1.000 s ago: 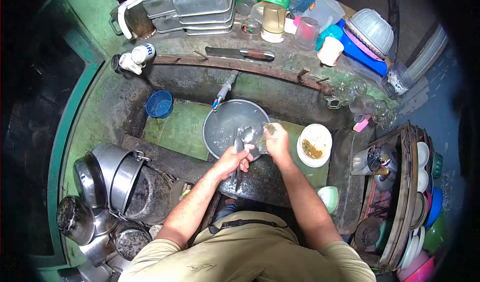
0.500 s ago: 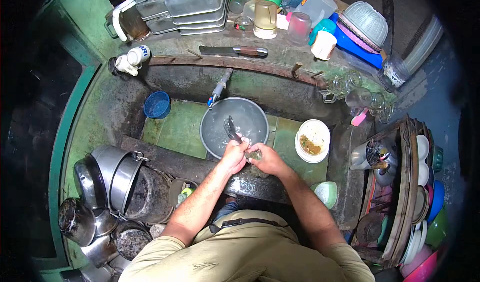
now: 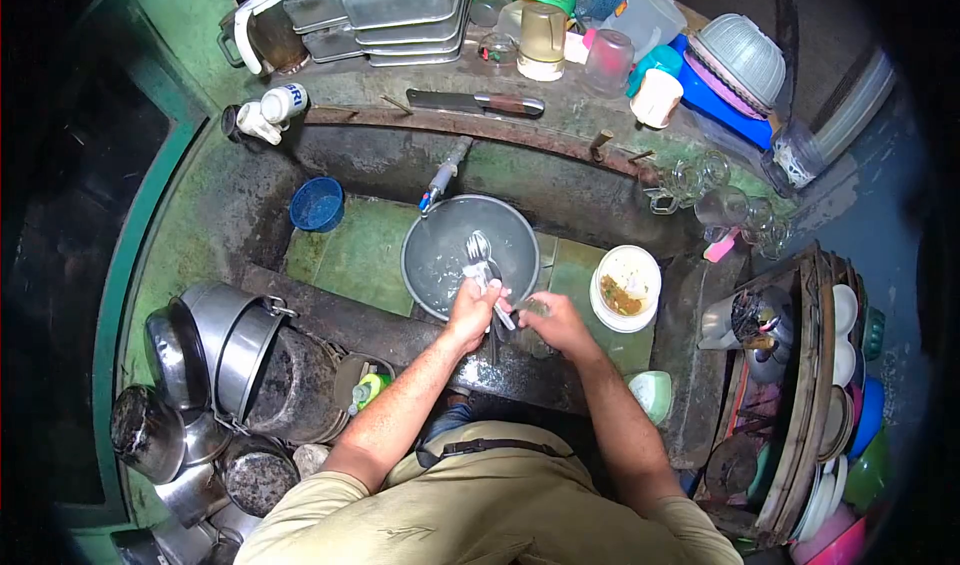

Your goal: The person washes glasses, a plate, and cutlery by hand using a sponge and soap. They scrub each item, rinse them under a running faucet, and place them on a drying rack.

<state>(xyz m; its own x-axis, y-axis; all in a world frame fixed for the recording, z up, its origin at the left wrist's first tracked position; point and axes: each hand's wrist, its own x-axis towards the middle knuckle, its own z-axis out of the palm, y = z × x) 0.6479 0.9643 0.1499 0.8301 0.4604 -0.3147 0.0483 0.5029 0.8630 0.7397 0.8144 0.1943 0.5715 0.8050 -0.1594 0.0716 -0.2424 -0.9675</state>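
Note:
My left hand [image 3: 468, 317] is closed around a small bundle of metal cutlery, with the tines of a fork [image 3: 478, 249] pointing away from me over the grey basin [image 3: 412, 270]. The handles stick out below my fingers toward the right. Beside it, my right hand [image 3: 562, 329] pinches a small grey-green scrubbing pad [image 3: 534, 307], close to the ends of the handles. Soapy-looking water lies in the basin under both hands. A tap [image 3: 439, 187] with a blue handle reaches over the basin's far rim.
Right of the basin stands a white tub [image 3: 648, 315] with brown food scraps. A blue bowl [image 3: 317, 205] sits at the left. A knife [image 3: 480, 103] lies on the ledge behind. Stacked pots [image 3: 243, 355] fill the left; a wooden dish rack [image 3: 807, 385] stands right.
The dark fork heads seen earlier have given way to bright tines in my left hand. My right hand has moved a little right, away from the left, with the pad.

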